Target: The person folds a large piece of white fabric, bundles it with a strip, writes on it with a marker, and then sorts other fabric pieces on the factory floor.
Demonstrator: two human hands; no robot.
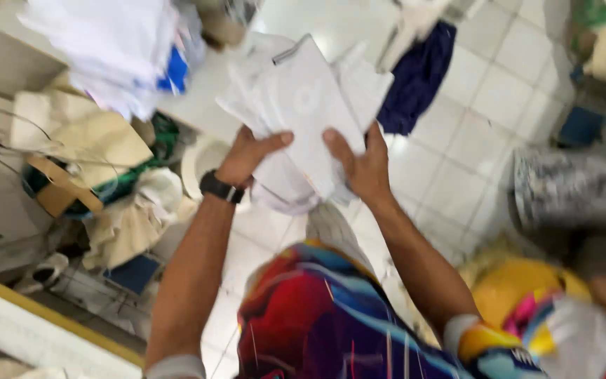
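A bright multicoloured shirt (317, 316) fills the foreground. Above it, the left hand (247, 158), a black watch (220, 187) on its wrist, and the right hand (364, 165) both grip a white folded garment (303, 112), lifted over the white tiled floor (457, 154), near a navy cloth (419, 74).
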